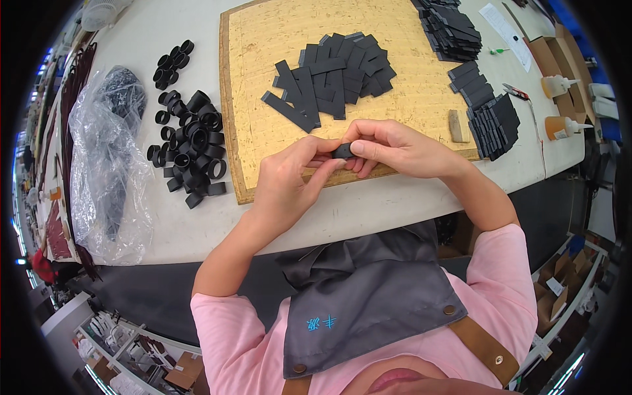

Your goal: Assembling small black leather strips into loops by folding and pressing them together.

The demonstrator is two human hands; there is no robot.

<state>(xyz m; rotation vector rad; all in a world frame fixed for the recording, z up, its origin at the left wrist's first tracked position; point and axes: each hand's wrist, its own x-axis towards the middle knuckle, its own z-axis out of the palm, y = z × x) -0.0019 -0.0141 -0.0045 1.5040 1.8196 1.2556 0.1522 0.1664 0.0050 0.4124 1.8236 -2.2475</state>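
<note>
Two blue characters [328, 322] on grey apron [382, 309]; marks on white paper [505, 36] too small to read.

A white worktop [191, 238] is flanked by loaded shelves [582, 289] at lower left and right; strip lights [567, 374] are seen below

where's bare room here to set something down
Bare: yellow board left of the loose black strips, and white table between board and apron. Crowded: left side, with black rings beside a plastic bag; right side, with stacked strips.
</note>
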